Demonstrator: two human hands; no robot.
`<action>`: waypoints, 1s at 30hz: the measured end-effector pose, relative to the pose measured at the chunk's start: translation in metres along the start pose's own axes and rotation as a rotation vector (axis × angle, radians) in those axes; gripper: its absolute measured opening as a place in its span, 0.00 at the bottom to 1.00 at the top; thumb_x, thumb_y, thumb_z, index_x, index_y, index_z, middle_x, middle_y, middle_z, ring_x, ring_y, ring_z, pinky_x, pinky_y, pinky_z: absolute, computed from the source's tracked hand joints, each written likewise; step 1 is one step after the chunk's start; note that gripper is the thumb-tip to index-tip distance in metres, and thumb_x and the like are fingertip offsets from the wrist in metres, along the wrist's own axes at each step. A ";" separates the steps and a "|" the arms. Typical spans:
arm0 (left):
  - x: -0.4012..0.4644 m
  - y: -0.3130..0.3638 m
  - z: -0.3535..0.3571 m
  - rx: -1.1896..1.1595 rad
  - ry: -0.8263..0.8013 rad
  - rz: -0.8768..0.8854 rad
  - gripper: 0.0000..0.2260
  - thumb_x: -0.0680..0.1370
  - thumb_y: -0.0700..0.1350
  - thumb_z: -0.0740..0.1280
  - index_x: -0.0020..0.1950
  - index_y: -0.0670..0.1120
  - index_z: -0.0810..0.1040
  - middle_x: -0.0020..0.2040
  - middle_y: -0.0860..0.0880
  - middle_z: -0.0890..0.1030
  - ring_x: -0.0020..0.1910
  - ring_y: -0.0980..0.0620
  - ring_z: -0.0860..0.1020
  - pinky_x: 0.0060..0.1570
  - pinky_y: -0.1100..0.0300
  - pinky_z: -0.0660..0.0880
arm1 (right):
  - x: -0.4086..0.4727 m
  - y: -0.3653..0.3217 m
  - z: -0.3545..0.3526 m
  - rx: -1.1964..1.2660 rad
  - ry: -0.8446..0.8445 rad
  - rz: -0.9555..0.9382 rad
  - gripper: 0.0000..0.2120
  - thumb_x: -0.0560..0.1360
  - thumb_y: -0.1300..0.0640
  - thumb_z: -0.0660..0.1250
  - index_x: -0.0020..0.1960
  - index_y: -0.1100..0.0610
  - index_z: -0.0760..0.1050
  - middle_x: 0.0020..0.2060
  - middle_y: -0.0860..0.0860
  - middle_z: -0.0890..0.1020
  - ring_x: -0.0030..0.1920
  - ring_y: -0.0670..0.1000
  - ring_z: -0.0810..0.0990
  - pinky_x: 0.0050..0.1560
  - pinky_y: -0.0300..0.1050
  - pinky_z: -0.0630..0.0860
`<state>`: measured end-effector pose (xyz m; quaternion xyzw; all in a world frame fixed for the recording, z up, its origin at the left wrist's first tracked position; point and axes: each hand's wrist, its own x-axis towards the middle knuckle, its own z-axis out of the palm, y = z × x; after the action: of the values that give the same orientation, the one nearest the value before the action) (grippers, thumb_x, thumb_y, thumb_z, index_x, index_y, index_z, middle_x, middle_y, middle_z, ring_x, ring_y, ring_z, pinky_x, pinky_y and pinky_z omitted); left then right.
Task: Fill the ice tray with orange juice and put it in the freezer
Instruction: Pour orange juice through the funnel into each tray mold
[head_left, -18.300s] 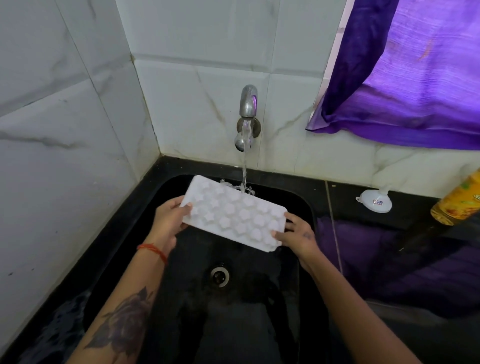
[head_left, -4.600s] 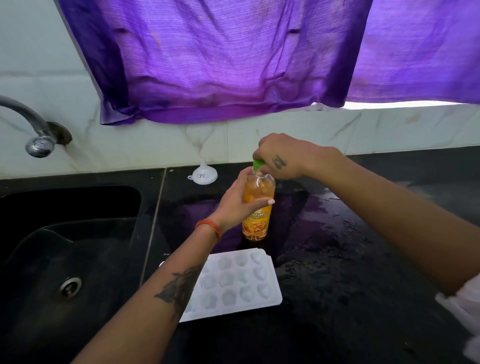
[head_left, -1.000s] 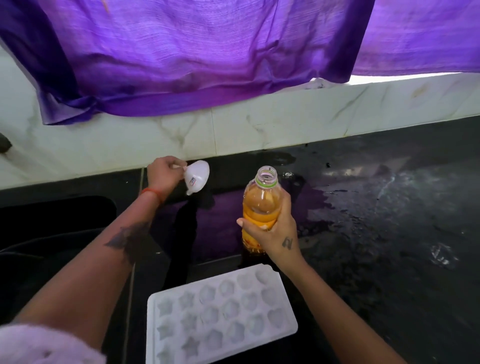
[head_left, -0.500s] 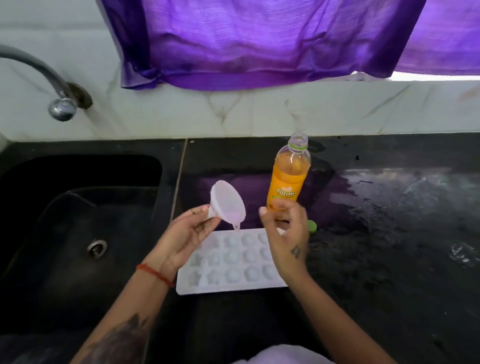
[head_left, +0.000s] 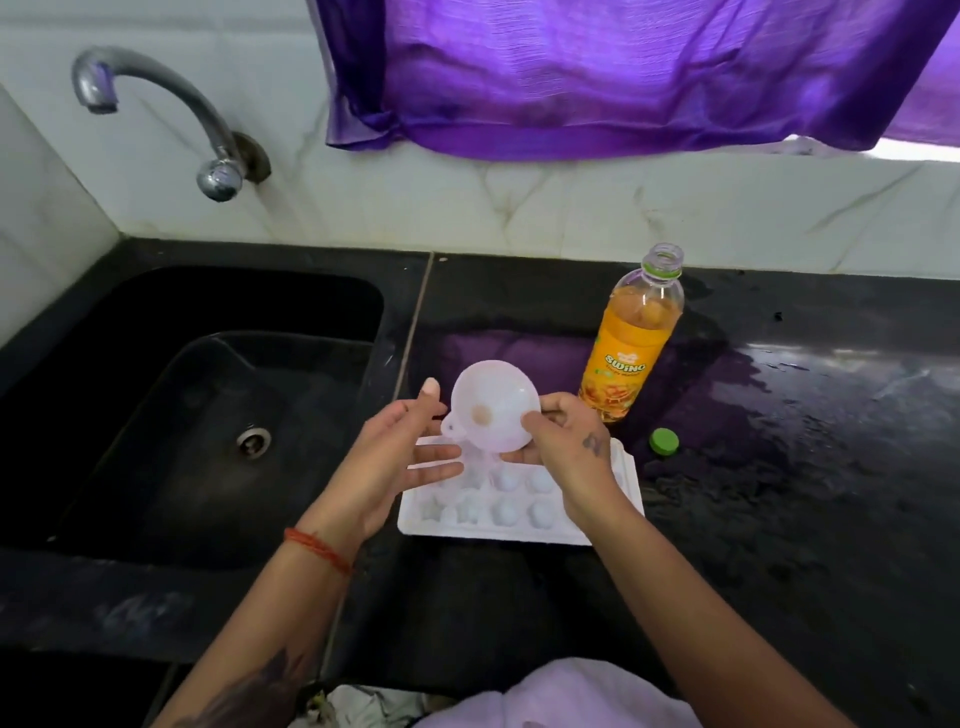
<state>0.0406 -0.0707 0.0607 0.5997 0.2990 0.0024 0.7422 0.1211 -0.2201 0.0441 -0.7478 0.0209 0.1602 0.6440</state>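
Tray: white, on black counter, cells hold no juice.
Funnel: over tray, grasped by right hand; left hand released, fingers straight.
Bottle: uncapped, orange juice inside, at 1 o'clock from tray.
Cap: green, 3 o'clock.

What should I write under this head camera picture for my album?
Two hands hold a funnel over the ice tray, beside the open juice bottle.
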 end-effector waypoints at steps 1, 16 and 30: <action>-0.004 0.002 -0.001 -0.019 -0.037 0.004 0.23 0.67 0.61 0.70 0.51 0.43 0.80 0.45 0.46 0.83 0.43 0.46 0.84 0.39 0.57 0.81 | 0.000 0.000 0.001 0.002 0.004 0.000 0.04 0.71 0.64 0.65 0.42 0.56 0.74 0.43 0.54 0.80 0.38 0.53 0.83 0.32 0.44 0.82; -0.004 0.016 -0.025 -0.054 0.181 0.005 0.03 0.74 0.35 0.68 0.41 0.38 0.80 0.30 0.45 0.84 0.31 0.51 0.83 0.31 0.64 0.79 | 0.001 -0.003 -0.038 0.035 0.324 -0.352 0.13 0.69 0.53 0.73 0.50 0.50 0.73 0.45 0.54 0.81 0.42 0.49 0.80 0.43 0.49 0.79; 0.011 0.015 -0.038 -0.029 0.247 -0.018 0.01 0.73 0.34 0.69 0.41 0.38 0.79 0.30 0.46 0.83 0.30 0.53 0.83 0.30 0.65 0.78 | 0.080 -0.008 -0.071 -0.106 0.223 -0.394 0.48 0.61 0.51 0.80 0.71 0.50 0.54 0.58 0.42 0.70 0.57 0.44 0.72 0.59 0.49 0.74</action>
<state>0.0379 -0.0290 0.0650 0.5812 0.3936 0.0738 0.7084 0.2135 -0.2733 0.0386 -0.7833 -0.0629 -0.0512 0.6164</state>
